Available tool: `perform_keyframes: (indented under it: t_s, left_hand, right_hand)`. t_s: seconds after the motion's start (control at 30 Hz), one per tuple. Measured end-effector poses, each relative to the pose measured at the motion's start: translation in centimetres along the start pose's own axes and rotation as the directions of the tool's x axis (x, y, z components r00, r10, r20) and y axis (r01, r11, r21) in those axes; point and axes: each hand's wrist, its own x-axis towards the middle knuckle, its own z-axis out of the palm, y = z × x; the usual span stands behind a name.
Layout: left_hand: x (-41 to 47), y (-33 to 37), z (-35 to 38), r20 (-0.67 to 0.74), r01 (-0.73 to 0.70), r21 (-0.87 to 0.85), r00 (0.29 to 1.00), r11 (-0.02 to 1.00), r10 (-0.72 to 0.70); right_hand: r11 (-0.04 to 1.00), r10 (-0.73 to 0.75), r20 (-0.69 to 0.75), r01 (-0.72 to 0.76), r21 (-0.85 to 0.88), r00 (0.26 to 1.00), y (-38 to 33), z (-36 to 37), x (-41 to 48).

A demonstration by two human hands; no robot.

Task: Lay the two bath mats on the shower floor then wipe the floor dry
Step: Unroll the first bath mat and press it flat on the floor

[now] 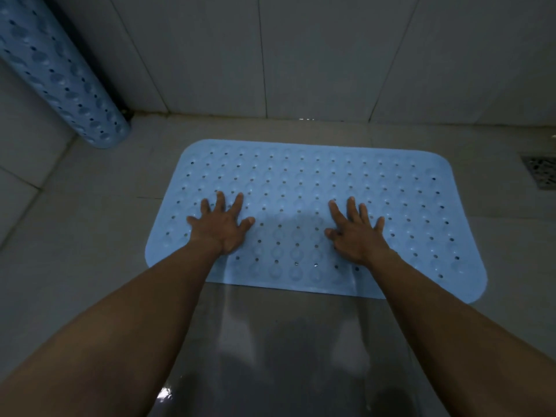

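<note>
One blue bath mat (316, 182) lies flat on the shower floor (90, 236), its long axis running left to right, parallel to the back wall (331, 55). Both hands press down on its near half, palms flat and fingers spread: the left hand (221, 227) near the left end, the right hand (356, 233) around the middle. The second mat (57, 70) is rolled into a tube. It leans in the far-left corner, lower end on the floor, long axis tilting up and away to the left. It lies well apart from both hands, the left one nearer. A drain (540, 173) sits beyond the flat mat's right end.
</note>
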Motion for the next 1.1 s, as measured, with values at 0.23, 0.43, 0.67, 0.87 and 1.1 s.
perform_keyframes:
  t_s: [0.23, 0.43, 0.67, 0.87, 1.1]
  left_hand:
    - [1.1, -0.1, 0.6, 0.035, 0.103, -0.025, 0.994, 0.994, -0.102]
    - [1.1, 1.4, 0.8, 0.003, 0.069, -0.053, 0.998, 0.996, -0.069]
    - [0.9, 3.7, 1.3, -0.091, -0.003, 0.057, 0.996, 0.998, 0.008]
    - [0.9, 5.1, 2.3, -0.015, 0.041, -0.030, 0.999, 0.999, -0.041]
    - [0.9, 5.4, 1.8, 0.039, 0.065, -0.018, 0.997, 0.998, -0.064]
  right_hand:
    - [0.999, 0.033, -0.024, -0.032, 0.017, 0.999, 1.5, 0.1, -0.3]
    - [0.998, 0.058, -0.034, -0.058, 0.015, 0.998, 3.0, 0.0, -0.7]
    - [0.987, 0.160, -0.024, -0.160, 0.007, 0.987, 6.8, -0.7, -1.1]
    - [0.970, 0.239, 0.006, -0.239, 0.031, 0.971, 8.0, -1.1, -1.1]
    - [0.979, 0.204, 0.009, -0.204, 0.019, 0.979, 8.3, -1.2, -1.3]
